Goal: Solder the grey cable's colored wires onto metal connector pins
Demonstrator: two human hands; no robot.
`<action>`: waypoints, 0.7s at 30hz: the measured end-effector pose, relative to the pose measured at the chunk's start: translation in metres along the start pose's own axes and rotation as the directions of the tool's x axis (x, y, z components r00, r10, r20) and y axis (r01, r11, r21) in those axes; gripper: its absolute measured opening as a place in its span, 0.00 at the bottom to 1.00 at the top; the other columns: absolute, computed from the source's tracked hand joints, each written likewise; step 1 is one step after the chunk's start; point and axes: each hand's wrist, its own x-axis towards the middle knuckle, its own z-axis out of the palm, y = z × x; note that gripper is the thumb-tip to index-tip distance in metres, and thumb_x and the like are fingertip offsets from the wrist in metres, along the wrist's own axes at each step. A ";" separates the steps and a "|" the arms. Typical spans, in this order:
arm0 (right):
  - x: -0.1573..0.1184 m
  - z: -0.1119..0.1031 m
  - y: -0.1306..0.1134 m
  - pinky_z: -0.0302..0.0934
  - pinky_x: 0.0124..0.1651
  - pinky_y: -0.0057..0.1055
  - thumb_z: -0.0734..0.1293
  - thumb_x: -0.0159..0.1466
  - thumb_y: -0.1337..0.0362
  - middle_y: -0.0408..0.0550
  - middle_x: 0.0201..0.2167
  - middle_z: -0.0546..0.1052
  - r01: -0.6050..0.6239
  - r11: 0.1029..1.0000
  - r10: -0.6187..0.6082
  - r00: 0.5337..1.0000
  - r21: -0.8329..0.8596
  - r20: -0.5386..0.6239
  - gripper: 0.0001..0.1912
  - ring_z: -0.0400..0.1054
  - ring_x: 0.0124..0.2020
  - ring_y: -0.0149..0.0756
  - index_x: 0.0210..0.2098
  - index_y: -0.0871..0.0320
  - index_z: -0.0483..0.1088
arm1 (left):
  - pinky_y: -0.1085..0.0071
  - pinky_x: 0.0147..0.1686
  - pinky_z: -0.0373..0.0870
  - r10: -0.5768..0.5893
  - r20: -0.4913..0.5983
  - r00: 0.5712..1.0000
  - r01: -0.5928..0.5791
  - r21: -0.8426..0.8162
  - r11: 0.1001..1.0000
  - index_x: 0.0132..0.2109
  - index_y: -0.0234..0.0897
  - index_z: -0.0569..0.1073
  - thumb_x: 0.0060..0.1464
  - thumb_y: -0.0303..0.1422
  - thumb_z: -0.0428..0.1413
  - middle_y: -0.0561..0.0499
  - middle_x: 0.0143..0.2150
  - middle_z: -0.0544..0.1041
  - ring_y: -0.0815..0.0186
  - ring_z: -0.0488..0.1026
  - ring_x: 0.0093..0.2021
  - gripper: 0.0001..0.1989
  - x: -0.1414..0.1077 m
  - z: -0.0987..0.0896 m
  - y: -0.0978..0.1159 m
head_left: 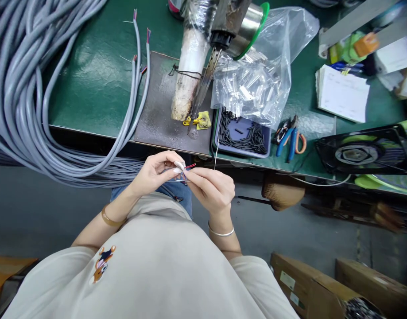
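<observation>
My left hand [158, 172] is closed in a pinch on the thin coloured wires [191, 166] at the end of a cable, just in front of the bench edge. My right hand [211, 186] meets it fingertip to fingertip, its fingers pressed on the same wires. A red strand sticks out above the fingers and a pale one below; the exact grip is partly hidden. A thin silvery strand [217, 153] hangs down to the back of my right hand. Grey cables [123, 128] with stripped ends curve over the bench at left.
A soldering iron [206, 79] points down over a dark board [160, 106]. Beside it are a solder spool [251, 29], a purple tray [245, 153] of small black tubes, a bag of clear parts [256, 84], pliers [291, 141], a paper stack [343, 93] and a fan [362, 153].
</observation>
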 end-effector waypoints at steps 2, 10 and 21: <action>-0.002 0.002 0.002 0.69 0.34 0.27 0.71 0.65 0.71 0.44 0.37 0.83 -0.011 1.000 0.011 1.000 0.003 -0.007 0.16 0.77 0.32 0.30 0.51 0.50 0.76 | 0.73 0.39 0.76 -0.009 -0.019 1.000 0.010 0.055 0.998 0.37 0.34 0.77 0.57 0.34 0.64 0.45 0.37 0.78 0.68 0.76 0.38 0.07 -0.001 0.001 0.001; 0.005 0.005 0.000 0.68 0.31 0.25 0.71 0.65 0.71 0.44 0.33 0.81 -0.153 0.985 0.156 0.987 0.078 -0.045 0.08 0.76 0.31 0.29 0.42 0.53 0.76 | 0.79 0.21 0.61 -0.301 -0.012 0.954 0.298 -0.105 0.949 0.38 0.33 0.74 0.49 0.35 0.66 0.53 0.28 0.71 0.76 0.64 0.22 0.12 0.007 0.011 0.005; 0.007 0.011 -0.004 0.59 0.27 0.30 0.71 0.66 0.66 0.44 0.29 0.78 -0.374 0.896 0.412 0.901 0.238 -0.136 0.02 0.68 0.26 0.30 0.36 0.54 0.77 | 0.76 0.24 0.64 -0.191 -0.075 0.979 0.190 -0.011 0.982 0.39 0.34 0.73 0.57 0.42 0.64 0.53 0.28 0.70 0.73 0.66 0.24 0.14 0.006 0.023 0.014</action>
